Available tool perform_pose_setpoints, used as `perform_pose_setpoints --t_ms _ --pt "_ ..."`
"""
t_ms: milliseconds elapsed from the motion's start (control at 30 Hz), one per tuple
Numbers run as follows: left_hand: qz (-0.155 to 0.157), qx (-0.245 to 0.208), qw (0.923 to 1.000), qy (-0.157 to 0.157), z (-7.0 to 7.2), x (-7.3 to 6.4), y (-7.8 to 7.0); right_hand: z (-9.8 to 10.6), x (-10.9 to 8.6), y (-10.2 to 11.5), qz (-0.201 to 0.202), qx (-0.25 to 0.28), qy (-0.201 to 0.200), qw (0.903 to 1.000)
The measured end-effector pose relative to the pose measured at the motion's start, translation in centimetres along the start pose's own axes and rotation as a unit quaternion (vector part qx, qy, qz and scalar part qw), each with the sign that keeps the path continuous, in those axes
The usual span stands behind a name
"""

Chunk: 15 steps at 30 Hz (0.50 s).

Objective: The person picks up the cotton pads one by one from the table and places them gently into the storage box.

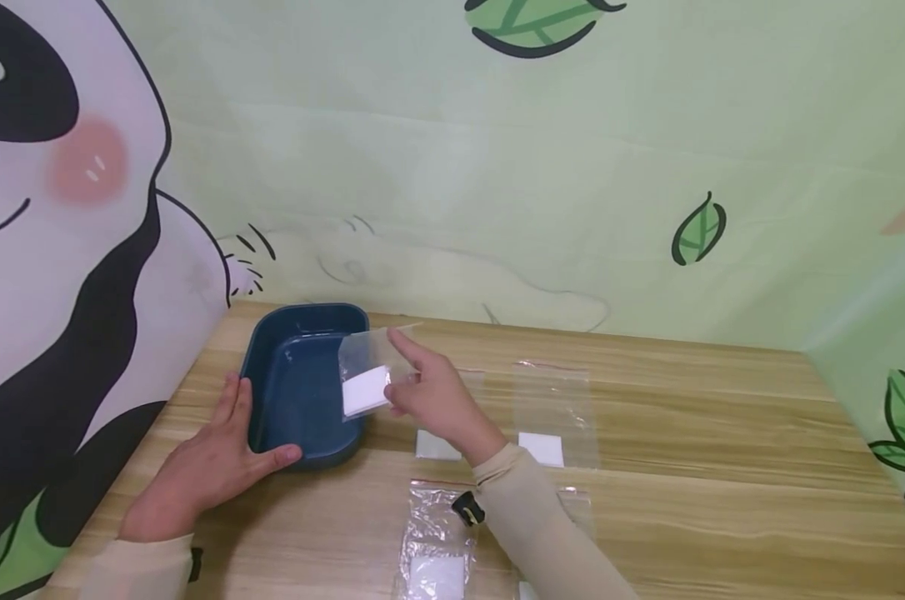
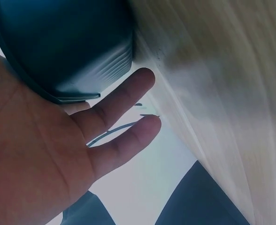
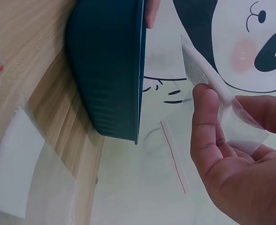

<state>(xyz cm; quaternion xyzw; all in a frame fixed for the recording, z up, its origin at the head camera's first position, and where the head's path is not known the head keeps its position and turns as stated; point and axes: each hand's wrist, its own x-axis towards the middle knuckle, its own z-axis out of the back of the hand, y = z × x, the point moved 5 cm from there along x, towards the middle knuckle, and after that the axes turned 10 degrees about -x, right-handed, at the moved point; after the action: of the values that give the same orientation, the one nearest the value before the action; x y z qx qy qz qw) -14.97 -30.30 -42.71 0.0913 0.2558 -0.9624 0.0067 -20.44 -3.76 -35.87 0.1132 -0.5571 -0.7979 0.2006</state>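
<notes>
A dark blue plastic bin stands at the left of the wooden table. My left hand rests against its near left corner, the thumb at the near rim and straight fingers along the left side. In the left wrist view two fingers extend past the bin's wall. My right hand pinches a clear zip bag with a folded white piece inside, over the bin's right rim. The right wrist view shows the bag's red seal line; the thumb and fingers hold the white part.
More clear zip bags with white pieces lie on the table: one beyond my right wrist, one farther right, one at the near edge, another partly under my right forearm. A panda-printed backdrop rises behind the table.
</notes>
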Motion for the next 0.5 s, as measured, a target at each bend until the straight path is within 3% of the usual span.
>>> perform_pose_setpoints --t_ms 500 --pt "-0.019 -0.015 0.9997 -0.010 0.1 -0.3 -0.4 -2.1 2.5 0.3 0.000 0.001 0.015 0.9999"
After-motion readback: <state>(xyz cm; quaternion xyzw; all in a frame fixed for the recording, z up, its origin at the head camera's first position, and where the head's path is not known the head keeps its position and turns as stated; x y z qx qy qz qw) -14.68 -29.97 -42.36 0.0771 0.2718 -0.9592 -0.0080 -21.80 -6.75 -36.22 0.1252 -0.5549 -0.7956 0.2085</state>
